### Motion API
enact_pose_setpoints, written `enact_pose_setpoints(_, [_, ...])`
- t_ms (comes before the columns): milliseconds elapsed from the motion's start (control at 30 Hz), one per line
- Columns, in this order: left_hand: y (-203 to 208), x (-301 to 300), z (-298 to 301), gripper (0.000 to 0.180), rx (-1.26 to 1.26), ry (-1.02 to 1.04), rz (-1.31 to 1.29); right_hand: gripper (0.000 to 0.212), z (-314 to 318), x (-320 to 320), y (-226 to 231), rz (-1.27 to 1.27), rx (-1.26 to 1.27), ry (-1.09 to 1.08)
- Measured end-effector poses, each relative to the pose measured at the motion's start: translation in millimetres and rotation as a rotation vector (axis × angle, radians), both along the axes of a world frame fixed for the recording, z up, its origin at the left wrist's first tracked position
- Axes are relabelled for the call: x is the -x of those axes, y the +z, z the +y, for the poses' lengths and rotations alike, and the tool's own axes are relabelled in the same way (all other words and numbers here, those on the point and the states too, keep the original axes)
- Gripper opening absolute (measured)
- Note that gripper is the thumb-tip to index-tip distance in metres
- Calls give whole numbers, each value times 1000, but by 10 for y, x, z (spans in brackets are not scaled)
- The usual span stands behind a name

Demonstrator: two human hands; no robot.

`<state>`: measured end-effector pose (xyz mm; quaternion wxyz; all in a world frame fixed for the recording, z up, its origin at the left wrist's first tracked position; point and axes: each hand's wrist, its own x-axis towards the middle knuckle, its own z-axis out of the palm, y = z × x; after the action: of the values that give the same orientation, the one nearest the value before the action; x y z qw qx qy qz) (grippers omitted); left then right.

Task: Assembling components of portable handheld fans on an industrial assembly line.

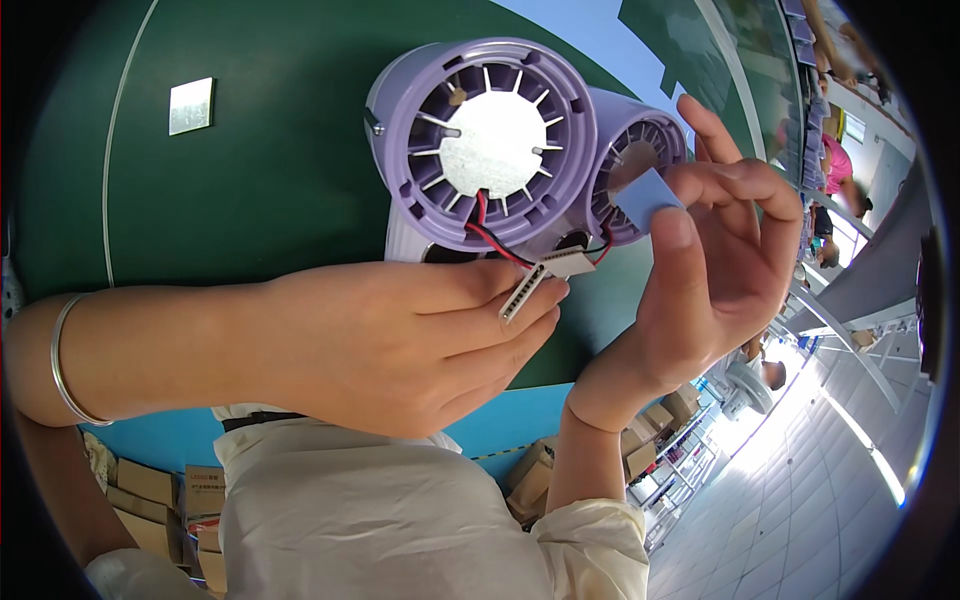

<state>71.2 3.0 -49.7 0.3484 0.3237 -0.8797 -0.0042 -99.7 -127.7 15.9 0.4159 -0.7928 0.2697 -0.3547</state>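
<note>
Two purple cylindrical housings with finned round heat sinks stand joined on the green tabletop. The larger housing (570,110) has a pale disc in its middle; the smaller housing (612,232) sits to its right, partly covered. Red and black wires run from both to white connectors (520,292). My left hand (400,340) is closed on these connectors, in front of the larger housing. Between thumb and fingers, my right hand (725,235) pinches a small light-blue square pad (645,200) over the smaller housing's heat sink. That pad hides part of the fins behind it.
On the green table (270,170), a small pale square pad (191,106) lies to the left. A white line curves along that side. Cardboard boxes (150,500) stand below the table edge. Several people are in the background at the right.
</note>
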Motion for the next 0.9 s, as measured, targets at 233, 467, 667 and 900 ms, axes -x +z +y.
enact_pose_setpoints(233, [6, -19, -5, 24, 0, -3, -17, 38, 33, -74, -17, 99, 58, -37])
enact_pose_setpoints(467, [-1, -2, -5, 23, 4, 5, -1, 39, 40, -56, 53, 237, 150, -109])
enact_pose_setpoints(667, [-7, 16, -6, 22, 11, 4, 7, 39, 44, -34, 81, 256, 144, -114])
enact_pose_setpoints(900, [-16, 31, -1, 22, 2, -2, 25, 40, 20, -11, 92, 267, 192, -93])
